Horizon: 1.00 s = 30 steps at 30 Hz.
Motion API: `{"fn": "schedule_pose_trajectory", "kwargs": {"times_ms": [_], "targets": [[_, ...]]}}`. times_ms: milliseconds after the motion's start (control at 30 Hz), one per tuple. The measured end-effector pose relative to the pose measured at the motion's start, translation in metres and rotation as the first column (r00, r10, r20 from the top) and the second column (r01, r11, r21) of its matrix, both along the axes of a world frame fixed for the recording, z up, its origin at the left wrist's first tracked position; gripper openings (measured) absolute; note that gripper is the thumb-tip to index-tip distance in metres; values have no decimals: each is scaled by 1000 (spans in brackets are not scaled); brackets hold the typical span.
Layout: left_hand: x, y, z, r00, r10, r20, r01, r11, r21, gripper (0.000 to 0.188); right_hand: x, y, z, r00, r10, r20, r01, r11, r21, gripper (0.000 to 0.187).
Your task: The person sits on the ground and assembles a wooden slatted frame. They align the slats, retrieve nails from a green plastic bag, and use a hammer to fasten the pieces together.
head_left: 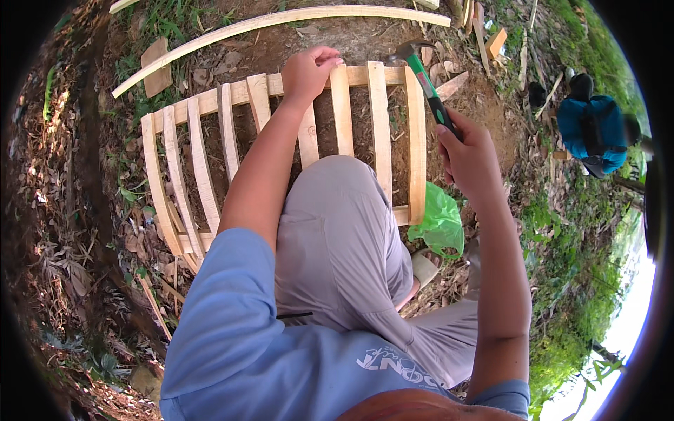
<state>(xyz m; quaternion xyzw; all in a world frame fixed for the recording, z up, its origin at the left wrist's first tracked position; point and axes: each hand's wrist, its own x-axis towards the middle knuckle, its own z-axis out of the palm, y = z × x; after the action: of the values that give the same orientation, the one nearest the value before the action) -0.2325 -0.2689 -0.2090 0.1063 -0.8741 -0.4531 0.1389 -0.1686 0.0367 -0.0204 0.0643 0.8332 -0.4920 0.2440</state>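
Note:
A wooden slatted frame lies on the ground before me, its several pale slats running across two rails. At its far rail, my left hand is closed, thumb and fingers together by the top end of one slat. Anything pinched there is too small to make out. My right hand grips a hammer by its green and black handle. The hammer's dark head is raised near the far right corner of the frame. My knee covers part of the middle slats.
Beyond the frame lies a long curved wooden strip, with a flat board piece under its left part. A green plastic bag sits by the near right corner, beside my sandalled foot. Wood offcuts and a blue backpack are at right.

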Motion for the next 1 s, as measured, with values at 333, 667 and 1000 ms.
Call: {"fn": "schedule_pose_trajectory", "kwargs": {"times_ms": [333,667,1000], "targets": [[0,-8,4,1000,-29,-3,29,996,-90,25,-29,-55,-16,957,270,-105,-239,941,240,23],[-1,-3,7,996,21,90,-16,999,-52,43,-33,-59,-14,948,308,-76,-276,919,280,25],[0,-3,11,995,50,84,-49,999,-20,66,-73,-80,4,842,531,-91,-448,784,430,23]]}}
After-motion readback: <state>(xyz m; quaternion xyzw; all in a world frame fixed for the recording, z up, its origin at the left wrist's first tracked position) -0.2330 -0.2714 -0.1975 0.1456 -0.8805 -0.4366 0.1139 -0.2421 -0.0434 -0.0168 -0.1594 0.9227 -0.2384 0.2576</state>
